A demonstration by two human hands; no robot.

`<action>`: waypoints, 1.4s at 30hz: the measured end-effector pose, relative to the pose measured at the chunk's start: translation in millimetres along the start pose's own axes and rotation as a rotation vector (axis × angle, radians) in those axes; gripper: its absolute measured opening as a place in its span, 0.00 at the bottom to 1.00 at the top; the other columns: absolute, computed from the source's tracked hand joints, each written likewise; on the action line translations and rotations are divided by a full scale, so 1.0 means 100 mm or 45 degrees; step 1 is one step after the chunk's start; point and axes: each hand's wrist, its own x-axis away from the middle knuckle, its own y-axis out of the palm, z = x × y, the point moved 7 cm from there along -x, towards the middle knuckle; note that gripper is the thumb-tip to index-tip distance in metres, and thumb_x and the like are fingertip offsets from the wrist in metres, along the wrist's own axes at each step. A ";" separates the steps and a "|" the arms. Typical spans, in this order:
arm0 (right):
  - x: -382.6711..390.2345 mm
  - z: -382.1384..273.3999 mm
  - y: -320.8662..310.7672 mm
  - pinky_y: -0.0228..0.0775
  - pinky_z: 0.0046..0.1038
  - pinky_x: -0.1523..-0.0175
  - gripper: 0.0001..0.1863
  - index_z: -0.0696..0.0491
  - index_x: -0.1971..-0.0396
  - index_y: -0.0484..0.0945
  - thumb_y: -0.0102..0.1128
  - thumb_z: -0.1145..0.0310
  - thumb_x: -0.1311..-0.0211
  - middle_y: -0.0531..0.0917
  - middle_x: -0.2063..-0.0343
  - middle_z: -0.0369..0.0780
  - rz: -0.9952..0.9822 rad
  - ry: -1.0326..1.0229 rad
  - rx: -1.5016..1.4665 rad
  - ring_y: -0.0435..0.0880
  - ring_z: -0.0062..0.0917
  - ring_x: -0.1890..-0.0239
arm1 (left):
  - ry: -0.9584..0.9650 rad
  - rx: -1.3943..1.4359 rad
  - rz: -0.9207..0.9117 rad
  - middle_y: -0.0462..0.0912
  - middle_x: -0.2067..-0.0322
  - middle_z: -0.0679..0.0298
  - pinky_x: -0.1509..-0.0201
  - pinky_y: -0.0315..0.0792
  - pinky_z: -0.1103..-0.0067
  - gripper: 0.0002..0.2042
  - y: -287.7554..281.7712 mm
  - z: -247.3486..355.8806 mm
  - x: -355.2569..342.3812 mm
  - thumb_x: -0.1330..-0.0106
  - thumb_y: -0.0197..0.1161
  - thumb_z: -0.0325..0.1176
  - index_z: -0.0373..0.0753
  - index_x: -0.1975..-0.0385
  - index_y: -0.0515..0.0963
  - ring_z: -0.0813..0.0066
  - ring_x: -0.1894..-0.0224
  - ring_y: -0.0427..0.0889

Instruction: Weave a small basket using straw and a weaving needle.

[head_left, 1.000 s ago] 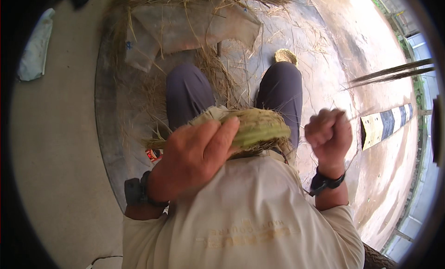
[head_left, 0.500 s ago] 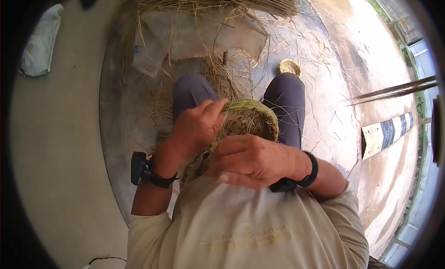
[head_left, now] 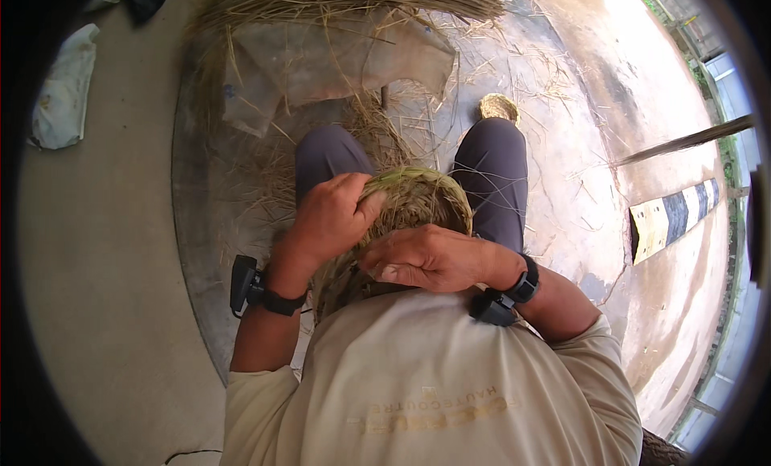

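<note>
Between my knees sits a round woven straw basket, its mouth toward me and a greenish bundle of strands along the far rim. My left hand is closed over the basket's left rim, thumb on the inner side and fingers outside. My right hand lies across the near part of the basket, fingers bent and pressed against the thumb. What it pinches, if anything, is hidden. Thin loose strands stick out from the basket toward my right knee.
A bundle of long dry stalks lies at the far side beside a translucent plastic sheet. A small woven straw piece rests beyond my right knee. Straw litters the dark mat. A white sack lies far left, a striped block right.
My right hand has moved up and away from my shirt toward the basket. My left hand has settled lower on the rim, its fingers now wrapped over it.
</note>
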 end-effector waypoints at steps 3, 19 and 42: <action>0.17 -0.13 -0.24 0.79 0.40 0.41 0.09 0.59 0.54 0.84 0.62 0.72 0.28 0.84 0.46 0.52 0.086 -0.130 0.356 0.82 0.46 0.41 | -0.101 -0.036 0.063 0.85 0.63 0.42 0.56 0.79 0.58 0.12 0.02 -0.10 0.03 0.30 0.66 0.32 0.31 0.54 0.81 0.40 0.59 0.86; 1.21 -0.22 -1.10 0.77 0.32 0.51 0.14 0.62 0.48 0.80 0.56 0.77 0.31 0.87 0.62 0.49 0.967 0.497 0.265 0.86 0.31 0.57 | -0.228 -0.199 0.368 0.86 0.64 0.41 0.58 0.79 0.59 0.13 -0.51 -0.33 -0.02 0.29 0.62 0.33 0.31 0.53 0.82 0.39 0.60 0.86; -0.09 0.08 -0.43 0.76 0.49 0.65 0.05 0.57 0.64 0.78 0.60 0.70 0.31 0.83 0.74 0.51 0.644 0.369 0.585 0.84 0.52 0.72 | -0.034 -0.192 0.382 0.86 0.63 0.44 0.59 0.79 0.58 0.10 -0.30 0.07 -0.03 0.31 0.63 0.29 0.32 0.54 0.80 0.40 0.60 0.86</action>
